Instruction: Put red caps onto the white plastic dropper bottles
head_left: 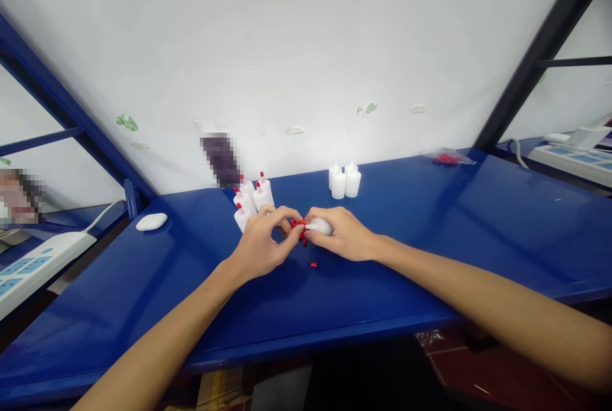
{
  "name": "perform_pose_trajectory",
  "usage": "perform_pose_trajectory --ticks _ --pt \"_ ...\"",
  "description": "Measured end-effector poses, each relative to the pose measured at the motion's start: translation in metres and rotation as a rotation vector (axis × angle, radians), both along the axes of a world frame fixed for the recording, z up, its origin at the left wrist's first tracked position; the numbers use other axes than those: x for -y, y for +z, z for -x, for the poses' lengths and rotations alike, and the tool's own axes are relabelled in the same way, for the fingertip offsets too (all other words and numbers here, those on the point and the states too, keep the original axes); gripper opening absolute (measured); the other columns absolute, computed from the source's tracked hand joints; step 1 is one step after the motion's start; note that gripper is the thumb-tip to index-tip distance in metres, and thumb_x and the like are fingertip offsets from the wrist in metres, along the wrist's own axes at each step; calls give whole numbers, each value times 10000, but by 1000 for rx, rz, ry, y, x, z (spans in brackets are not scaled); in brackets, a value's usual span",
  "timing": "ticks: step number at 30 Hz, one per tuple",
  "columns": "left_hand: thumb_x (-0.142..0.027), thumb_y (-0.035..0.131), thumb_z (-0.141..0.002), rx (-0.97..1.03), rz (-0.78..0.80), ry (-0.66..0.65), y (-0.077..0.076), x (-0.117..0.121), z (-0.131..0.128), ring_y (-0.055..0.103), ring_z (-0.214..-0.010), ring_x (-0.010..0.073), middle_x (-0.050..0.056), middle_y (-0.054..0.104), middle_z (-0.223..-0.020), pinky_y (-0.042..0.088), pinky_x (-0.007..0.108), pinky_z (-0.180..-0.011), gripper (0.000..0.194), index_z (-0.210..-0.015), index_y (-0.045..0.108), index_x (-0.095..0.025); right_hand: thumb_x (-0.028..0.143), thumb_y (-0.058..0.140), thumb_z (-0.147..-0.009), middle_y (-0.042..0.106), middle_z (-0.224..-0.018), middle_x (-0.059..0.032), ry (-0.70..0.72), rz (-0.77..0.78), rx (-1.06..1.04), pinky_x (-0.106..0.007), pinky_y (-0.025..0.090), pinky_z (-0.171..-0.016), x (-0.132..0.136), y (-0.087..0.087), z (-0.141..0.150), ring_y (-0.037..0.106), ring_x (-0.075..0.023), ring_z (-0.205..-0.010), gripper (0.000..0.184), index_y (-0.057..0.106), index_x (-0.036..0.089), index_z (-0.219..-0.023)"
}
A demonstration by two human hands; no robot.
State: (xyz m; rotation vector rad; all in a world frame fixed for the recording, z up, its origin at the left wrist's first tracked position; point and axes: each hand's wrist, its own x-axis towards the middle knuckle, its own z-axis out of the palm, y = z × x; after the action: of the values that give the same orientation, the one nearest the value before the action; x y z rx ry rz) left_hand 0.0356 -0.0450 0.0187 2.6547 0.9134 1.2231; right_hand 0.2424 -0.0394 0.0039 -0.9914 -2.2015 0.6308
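In my right hand (345, 232) a small white squeeze bottle (322, 226) lies on its side, its nozzle pointing left. My left hand (262, 242) pinches a small red cap (301, 222) right at the nozzle tip; whether the cap is seated cannot be made out. Partly hidden below the fingertips is a little pile of red caps (305, 235). One loose red cap (313, 265) lies nearer the front. Behind my left hand stand several white bottles (243, 216) with red caps on. Farther back, several uncapped white bottles (338, 185) stand upright together.
The blue table (382, 290) meets a white wall at the back. A clear bag of red caps (447, 158) lies at the back right. On the left are a white oval object (152, 222) and a power strip (45, 264). A dark post (530, 60) rises at the right.
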Motion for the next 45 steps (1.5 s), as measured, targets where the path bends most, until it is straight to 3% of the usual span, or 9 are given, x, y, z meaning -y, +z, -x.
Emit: perform_pose_trajectory --ticks 8,13,17,22,26,31,35,39,45 --pt "-211 575 -910 60 97 -63 -6 0 1 543 -461 67 -65 600 -562 471 184 -515 79 -976 608 -185 342 567 -904 641 -742 15 -69 12 11 -251 339 -625 -2 0 0 538 -135 -661 165 635 195 -872" --pt "-205 606 -902 18 16 -62 -4 0 2 601 -589 90 -35 662 -670 493 225 -635 54 -952 626 -197 271 592 -865 619 -880 -14 -62 -84 24 -263 361 -676 -1 0 2 554 -147 -753 108 646 183 -834" --pt "-217 608 -905 -14 -8 -70 -3 1 0 590 -650 116 -16 660 -703 469 272 -683 47 -936 635 -194 259 602 -846 627 -854 -10 -65 -84 35 -262 343 -662 0 -1 2 553 -152 -753 87 647 185 -839" --pt "-228 585 -916 -120 -21 -44 -2 2 -2 556 -671 136 -31 615 -658 396 350 -783 66 -940 645 -214 434 515 -921 598 -697 20 17 -5 41 -260 288 -602 -1 1 -4 497 -132 -630 294 641 188 -818" --pt "-179 526 -918 -126 43 -124 -10 0 -1 538 -626 114 -29 628 -703 419 311 -738 128 -1007 614 -203 590 489 -910 518 -583 31 -26 26 85 -263 234 -556 0 4 -2 413 -110 -540 487 595 183 -663" --pt "-222 518 -942 -86 105 -137 -18 0 -2 540 -618 113 -25 616 -676 446 264 -668 126 -1010 623 -206 569 477 -912 497 -582 25 -31 23 91 -264 233 -561 2 4 3 409 -110 -552 485 581 178 -644" --pt "-229 517 -952 -65 60 -146 -13 3 -4 532 -606 108 -27 617 -682 436 258 -651 115 -1006 616 -206 570 421 -937 520 -630 23 26 21 13 -259 273 -583 4 2 2 445 -119 -583 478 601 182 -725" --pt "-250 485 -934 27 -64 35 10 -2 15 542 -642 143 -19 613 -666 424 280 -648 102 -936 575 -202 584 351 -969 527 -636 28 45 41 -95 -262 309 -597 2 1 -2 477 -134 -586 471 612 196 -916" --pt "-314 511 -871 -24 -85 453 44 -26 74 501 -532 139 -70 515 -511 412 276 -636 107 -861 547 -214 513 401 -983 534 -624 28 -4 61 -97 -262 324 -601 -2 1 -6 476 -130 -572 398 608 188 -882"
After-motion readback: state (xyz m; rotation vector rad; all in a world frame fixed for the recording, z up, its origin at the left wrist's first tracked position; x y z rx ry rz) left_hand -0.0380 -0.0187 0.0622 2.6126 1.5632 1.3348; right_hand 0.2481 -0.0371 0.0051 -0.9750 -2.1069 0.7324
